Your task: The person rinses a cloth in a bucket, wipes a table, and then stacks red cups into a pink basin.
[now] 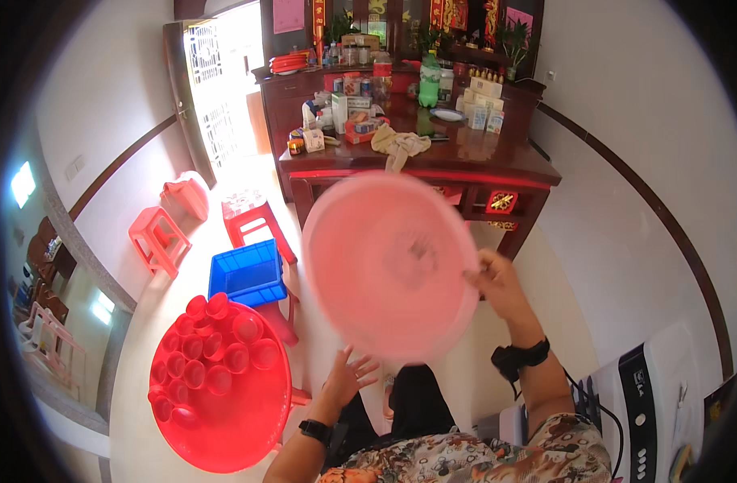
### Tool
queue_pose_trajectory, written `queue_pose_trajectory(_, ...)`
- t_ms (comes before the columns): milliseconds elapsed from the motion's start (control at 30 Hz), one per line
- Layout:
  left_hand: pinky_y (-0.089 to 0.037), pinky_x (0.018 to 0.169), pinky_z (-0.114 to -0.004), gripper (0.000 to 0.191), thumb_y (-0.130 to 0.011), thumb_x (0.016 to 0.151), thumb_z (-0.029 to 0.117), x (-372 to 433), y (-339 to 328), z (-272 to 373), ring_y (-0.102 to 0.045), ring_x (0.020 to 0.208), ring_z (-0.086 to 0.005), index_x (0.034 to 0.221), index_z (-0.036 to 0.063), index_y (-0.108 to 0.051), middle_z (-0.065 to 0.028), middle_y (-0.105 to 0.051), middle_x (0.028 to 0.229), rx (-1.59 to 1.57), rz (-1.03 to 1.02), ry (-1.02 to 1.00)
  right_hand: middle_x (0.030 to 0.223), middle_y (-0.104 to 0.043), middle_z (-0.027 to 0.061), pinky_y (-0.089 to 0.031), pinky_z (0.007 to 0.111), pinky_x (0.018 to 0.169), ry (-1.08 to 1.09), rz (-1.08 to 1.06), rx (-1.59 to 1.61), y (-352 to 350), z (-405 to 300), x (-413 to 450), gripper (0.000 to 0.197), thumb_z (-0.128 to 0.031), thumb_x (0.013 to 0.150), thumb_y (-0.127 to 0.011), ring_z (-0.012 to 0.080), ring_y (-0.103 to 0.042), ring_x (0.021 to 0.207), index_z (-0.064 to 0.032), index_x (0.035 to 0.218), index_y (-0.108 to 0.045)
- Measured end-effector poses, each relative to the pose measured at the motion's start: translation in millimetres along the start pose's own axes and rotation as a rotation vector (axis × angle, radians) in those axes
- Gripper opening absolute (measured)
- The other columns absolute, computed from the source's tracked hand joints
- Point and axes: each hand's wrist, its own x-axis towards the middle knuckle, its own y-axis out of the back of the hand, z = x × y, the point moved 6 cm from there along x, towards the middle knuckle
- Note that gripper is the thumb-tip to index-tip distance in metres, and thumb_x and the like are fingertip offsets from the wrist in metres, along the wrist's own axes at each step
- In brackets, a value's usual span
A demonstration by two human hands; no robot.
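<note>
A large pink plastic basin (pixel 368 271), blurred by motion, is in front of me with its inside facing me. My right hand (pixel 492 278) grips its right rim. My left hand (pixel 349 374) is just below the basin's lower rim, fingers spread, holding nothing; whether it touches the rim I cannot tell. At the lower left, a round red plastic tray (pixel 241 422) bears several small red cups (pixel 214 347), grouped on its upper and left part. Behind it an empty blue plastic crate (pixel 247 275) rests on a stool.
A dark red wooden table (pixel 495 157) ahead carries a cloth (pixel 399 143), a green bottle (pixel 429 81), boxes and jars. Red stools (pixel 254 214) and a pink stool (pixel 157 235) stand at the left, near an open door. A white appliance (pixel 664 410) is at the lower right.
</note>
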Motion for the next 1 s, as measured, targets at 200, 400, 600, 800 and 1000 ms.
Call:
queue_pose_trajectory(200,-0.047,0.092,-0.043,0.045,-0.049,0.093,0.023,-5.4,17.7,-8.5,-0.053,0.114,-0.0279,0.131,0.0030,-0.036,-0.0150,-0.048,0.128,-0.217,0.004,-0.143,0.094,-0.061,0.0027,-0.048,0.022,0.060,-0.214,-0.368,-0.075,-46.6,50.0,21.1,0.030,-0.018,0.084,-0.066,0.0064,-0.058,0.073,-0.0026,0.107,-0.055)
queue_pose_trajectory(400,-0.052,0.087,-0.046,0.044,-0.050,0.085,0.004,-0.9,31.1,11.9,-0.054,0.111,-0.0319,0.127,-0.0002,-0.038,-0.0165,-0.051,0.122,-0.171,0.181,-0.163,0.122,-0.053,0.0203,-0.045,0.036,0.090,0.055,0.048,-0.436,16.2,75.1,186.8,0.062,-0.034,0.082,-0.066,0.0300,-0.057,0.106,0.0006,0.128,-0.043)
queue_pose_trajectory(600,-0.055,0.079,-0.046,0.044,-0.054,0.081,0.001,11.8,117.7,-49.5,-0.059,0.102,-0.0318,0.122,0.0006,-0.041,-0.0163,-0.054,0.114,-0.225,0.419,0.047,0.128,-0.048,0.0249,-0.037,0.046,0.099,0.157,0.116,-0.806,-12.1,98.0,321.9,0.078,-0.052,0.076,-0.064,0.0380,-0.045,0.120,-0.0025,0.132,-0.041)
queue_pose_trajectory(800,-0.057,0.071,-0.043,0.042,-0.056,0.079,0.003,-7.4,129.7,-58.1,-0.062,0.091,-0.0312,0.118,-0.0021,-0.044,-0.0171,-0.057,0.106,0.019,0.539,0.107,0.141,-0.037,0.0201,-0.015,0.057,0.107,-0.102,0.140,-1.108,-45.9,132.3,379.3,0.084,-0.062,0.075,-0.057,0.0398,-0.029,0.131,-0.0142,0.140,-0.034)
queue_pose_trajectory(1000,-0.055,0.075,-0.041,0.036,-0.059,0.080,0.008,-13.2,134.7,-59.6,-0.061,0.088,-0.0290,0.112,-0.0015,-0.047,-0.0140,-0.057,0.100,0.045,0.533,0.171,0.133,-0.048,0.0119,-0.023,0.057,0.104,0.085,0.015,-1.106,-114.7,140.6,400.5,0.058,-0.031,0.081,-0.061,0.0339,-0.039,0.124,-0.0128,0.133,-0.044)
